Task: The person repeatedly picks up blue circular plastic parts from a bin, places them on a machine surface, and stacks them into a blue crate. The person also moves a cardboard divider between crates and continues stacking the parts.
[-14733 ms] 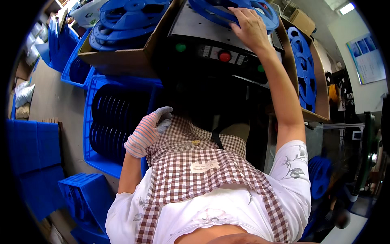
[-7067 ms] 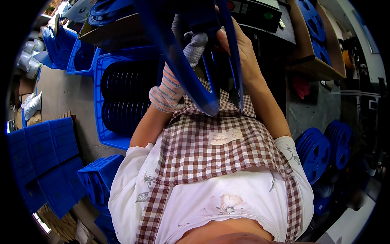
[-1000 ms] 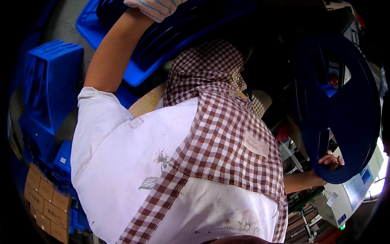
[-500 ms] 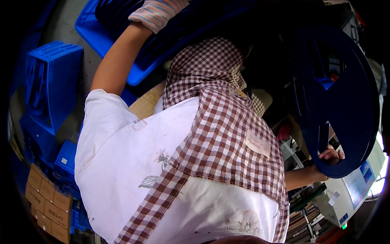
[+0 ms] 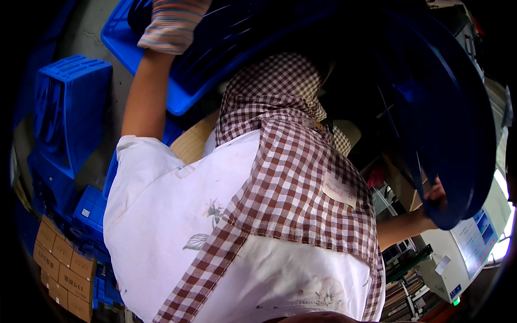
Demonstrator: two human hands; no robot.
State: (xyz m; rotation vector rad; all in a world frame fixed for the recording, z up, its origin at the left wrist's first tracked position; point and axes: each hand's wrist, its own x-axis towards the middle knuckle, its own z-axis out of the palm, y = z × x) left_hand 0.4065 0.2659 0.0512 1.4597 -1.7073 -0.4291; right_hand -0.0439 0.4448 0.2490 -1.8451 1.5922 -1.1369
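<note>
Blue reel (image 5: 460,129) stands on edge at the person's right, its long axis nearly upright, top leaning left. From the left come a blue crate (image 5: 86,116), cardboard boxes (image 5: 62,269), then the gloved left hand (image 5: 172,24) near a blue bin (image 5: 180,99); its fingers are out of sight, so I can't tell its grip. Far right, the bare right hand (image 5: 436,194) is clamped on the reel's lower part, partly hidden by it; a white panel (image 5: 449,269) shows just past that edge.

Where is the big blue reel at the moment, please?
In the head view, the blue reel is on the right side, to the right of the checked apron, with the right hand holding it near its lower end.
</note>
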